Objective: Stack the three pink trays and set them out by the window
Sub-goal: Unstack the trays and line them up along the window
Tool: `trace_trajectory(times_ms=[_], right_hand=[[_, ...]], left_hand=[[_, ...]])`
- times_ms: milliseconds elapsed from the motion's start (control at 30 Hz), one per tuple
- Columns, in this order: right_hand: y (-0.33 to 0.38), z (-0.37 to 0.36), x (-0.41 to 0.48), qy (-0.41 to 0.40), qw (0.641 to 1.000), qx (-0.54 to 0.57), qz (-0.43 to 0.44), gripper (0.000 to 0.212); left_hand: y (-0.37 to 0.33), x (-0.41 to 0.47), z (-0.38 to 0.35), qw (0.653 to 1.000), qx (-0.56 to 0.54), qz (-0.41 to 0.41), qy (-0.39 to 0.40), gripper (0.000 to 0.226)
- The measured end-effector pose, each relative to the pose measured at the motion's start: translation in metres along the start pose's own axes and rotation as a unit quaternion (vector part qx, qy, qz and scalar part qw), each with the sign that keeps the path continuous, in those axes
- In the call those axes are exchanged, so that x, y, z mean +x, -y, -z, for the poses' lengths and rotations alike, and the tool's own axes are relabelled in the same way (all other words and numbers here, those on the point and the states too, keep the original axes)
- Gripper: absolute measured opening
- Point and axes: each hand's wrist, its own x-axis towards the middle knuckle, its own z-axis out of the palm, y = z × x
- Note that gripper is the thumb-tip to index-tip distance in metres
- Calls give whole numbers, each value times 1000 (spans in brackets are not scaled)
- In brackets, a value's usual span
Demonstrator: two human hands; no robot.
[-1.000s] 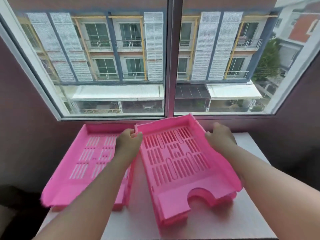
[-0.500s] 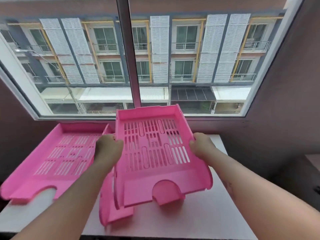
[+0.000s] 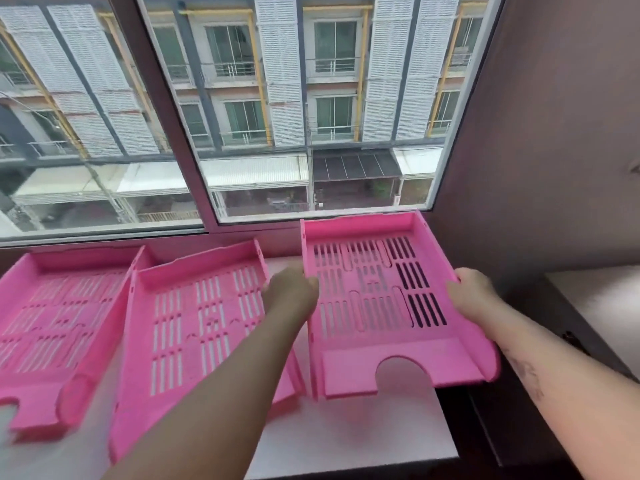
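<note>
Three pink slotted plastic trays lie side by side below the window. The right tray (image 3: 388, 368) is held a little above the white tabletop, its right side past the table's right edge. My left hand (image 3: 291, 292) grips its left wall and my right hand (image 3: 472, 292) grips its right wall. The middle tray (image 3: 187, 327) rests on the table, partly under my left forearm. The left tray (image 3: 59, 317) lies flat beside it, cut off by the frame's left edge.
The white tabletop (image 3: 363, 438) ends at a right edge next to a dark gap. A second pale surface (image 3: 599, 299) stands lower at the far right. The window frame (image 3: 166, 109) and sill run along the back, with a dark wall (image 3: 540, 133) on the right.
Both hands have carried the held tray to the right, off the tray beneath it, which now lies uncovered in the middle. The view has swung right.
</note>
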Motion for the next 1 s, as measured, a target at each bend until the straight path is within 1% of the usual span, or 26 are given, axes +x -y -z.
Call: trace_trajectory(times_ms=[67,133,200,300,333,400,433,467,500,533,567,600,633,667,700,767,867,933,1000], right_hand=[[-4,-14,3,5,1000,14,-2,16],[-7,-28,7,11,1000,26,-6,16],[-9,-38,10,23,999,22,-8,16],[-11,-47,11,35,999,4,-19,16],[-10,-49,10,34,999,12,-26,15],[-5,-51,2,20,999,14,-31,17],[-3,-54,-5,-10,1000,-16,-14,29],[0,-58,-13,-48,997,-61,24,44],[3,-64,-25,-77,988,-106,82,55],[7,-72,-37,-74,977,-139,146,61],[11,-83,-50,-35,966,-165,196,61],[12,-95,-61,17,958,-180,223,62],[12,-107,-69,67,954,-187,222,63],[9,-119,-75,104,954,-191,206,66],[5,-131,-78,124,955,-194,190,68],[-1,-146,-79,122,953,-209,180,68],[2,-155,-79,100,955,-217,179,68],[7,-160,-78,90,955,-224,172,71],[15,-165,-77,86,954,-239,159,73]], left_hand=[[7,4,-10,999,29,25,26,41],[16,5,-17,999,18,22,37,52],[30,5,-21,1000,21,7,19,57],[57,-4,-21,999,-3,20,-43,57],[67,-10,-22,998,-4,28,-52,55],[87,-26,-26,998,23,47,-40,59],[97,-35,-28,997,37,58,-29,63],[105,-42,-29,996,46,69,-18,67],[112,-47,-31,996,52,79,-6,70],[118,-51,-32,995,58,86,8,73],[124,-55,-33,994,72,85,22,75],[128,-58,-36,992,94,77,35,77],[132,-60,-39,990,118,65,44,77],[135,-62,-41,988,136,55,50,79],[138,-63,-43,986,149,47,54,82],[146,-62,-43,984,166,25,63,85],[156,-50,-36,976,198,-36,82,85],[158,-39,-35,971,210,-69,93,81],[156,-31,-37,969,212,-88,87,78]])
